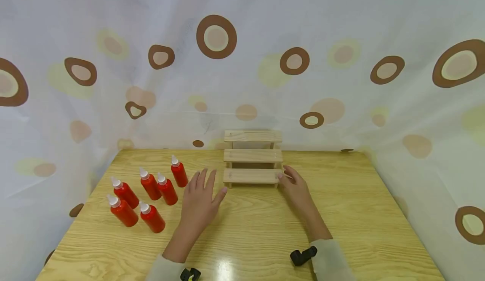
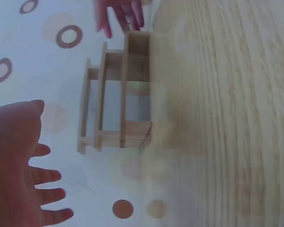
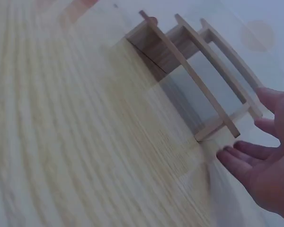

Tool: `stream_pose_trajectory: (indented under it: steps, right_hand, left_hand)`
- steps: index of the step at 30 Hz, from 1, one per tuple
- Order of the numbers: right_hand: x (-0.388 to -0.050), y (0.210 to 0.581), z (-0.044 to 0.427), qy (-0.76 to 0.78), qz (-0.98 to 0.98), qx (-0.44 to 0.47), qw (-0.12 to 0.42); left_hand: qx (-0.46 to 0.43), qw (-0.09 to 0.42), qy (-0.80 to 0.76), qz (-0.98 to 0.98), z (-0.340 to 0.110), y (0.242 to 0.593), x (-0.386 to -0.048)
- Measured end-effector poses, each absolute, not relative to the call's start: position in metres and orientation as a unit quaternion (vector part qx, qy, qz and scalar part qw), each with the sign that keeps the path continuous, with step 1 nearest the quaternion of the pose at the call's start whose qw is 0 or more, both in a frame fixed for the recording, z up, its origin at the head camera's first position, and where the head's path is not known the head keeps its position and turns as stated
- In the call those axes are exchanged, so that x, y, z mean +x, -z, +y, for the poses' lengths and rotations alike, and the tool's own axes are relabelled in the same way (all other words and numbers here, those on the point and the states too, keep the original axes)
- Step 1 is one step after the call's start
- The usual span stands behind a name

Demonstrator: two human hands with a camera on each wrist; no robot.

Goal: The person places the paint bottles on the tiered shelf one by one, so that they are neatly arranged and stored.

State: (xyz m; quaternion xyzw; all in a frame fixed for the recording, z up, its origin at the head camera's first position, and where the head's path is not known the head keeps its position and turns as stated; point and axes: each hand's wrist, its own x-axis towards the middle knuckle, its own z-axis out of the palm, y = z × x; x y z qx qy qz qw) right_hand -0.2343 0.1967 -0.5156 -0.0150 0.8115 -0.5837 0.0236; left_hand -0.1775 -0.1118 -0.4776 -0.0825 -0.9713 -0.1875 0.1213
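A three-step wooden rack [image 1: 253,175] stands at the back of the table, also seen in the left wrist view [image 2: 124,90] and the right wrist view [image 3: 194,71]. My right hand [image 1: 299,190] is at the rack's right end, fingers slightly bent and holding nothing; in the right wrist view the hand [image 3: 270,161] is beside that end, and whether it touches is unclear. My left hand [image 1: 198,203] hovers left of the rack with fingers spread, and its palm [image 2: 14,165] shows in the left wrist view.
Several red bottles with white nozzle tips stand on the left of the wooden table [image 1: 261,230], the nearest to the left hand being a bottle [image 1: 179,173] at the back. A patterned sheet [image 1: 250,87] hangs behind the table and along both sides.
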Motion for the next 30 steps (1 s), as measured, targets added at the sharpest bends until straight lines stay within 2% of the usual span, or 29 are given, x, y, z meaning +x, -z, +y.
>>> stream_pose_trajectory:
  steps: [7,16,21,27,30]
  right_hand:
    - [-0.246,0.526,0.200,0.709,0.704,0.031,0.022]
    - [-0.250,0.533,0.193,0.740,0.669,0.045,0.046]
    - [-0.250,0.533,0.194,0.748,0.660,0.054,0.047]
    - [-0.249,0.535,0.196,0.751,0.656,0.056,0.050]
    - [-0.250,0.537,0.196,0.751,0.656,0.048,0.057]
  left_hand:
    - [-0.078,0.135,0.285,-0.946,-0.127,0.458,-0.146]
    - [-0.036,0.160,0.325,-0.931,-0.160,0.445,-0.103]
    - [-0.022,0.224,0.321,-0.920,-0.177,0.444,-0.085]
    - [-0.015,0.331,0.322,-0.887,-0.198,0.453,-0.074]
    - [0.006,0.361,0.343,-0.867,-0.210,0.458,-0.072]
